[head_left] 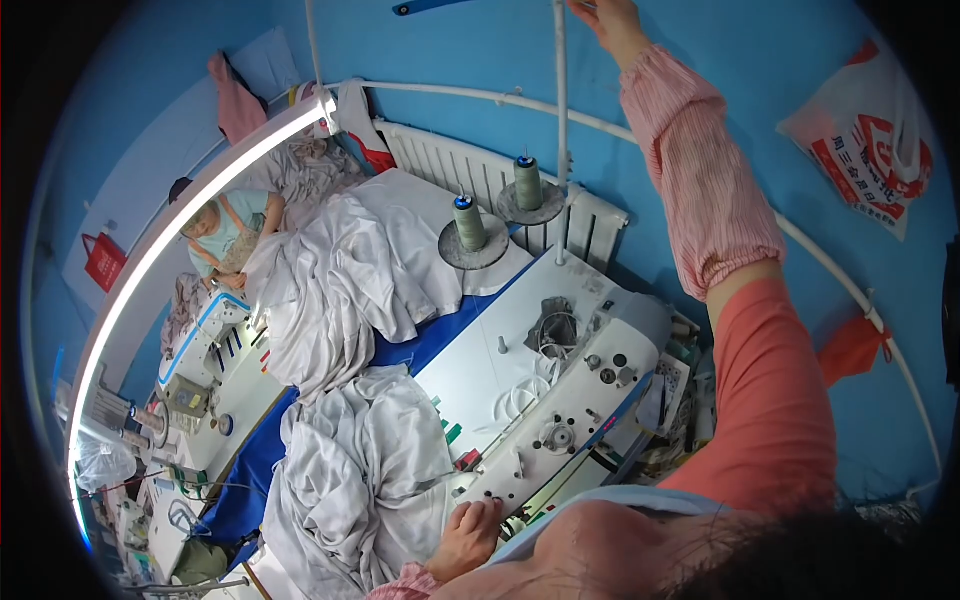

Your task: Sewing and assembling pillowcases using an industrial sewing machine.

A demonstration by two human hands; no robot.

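A co-worker [222,232] sits at far left behind heaped pale grey fabric [340,400]. The left hand [468,535] rests flat, fingers loosely together, on the white sewing machine [560,400] — just beside the fabric. Two grey-green thread cones [469,224] stand behind. The right hand [612,22] reaches up by the white vertical thread-stand pole [560,120] — its grip I cannot tell.

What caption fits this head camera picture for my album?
Right hand reaches up by the thread stand pole; left hand rests on the sewing machine beside white fabric.
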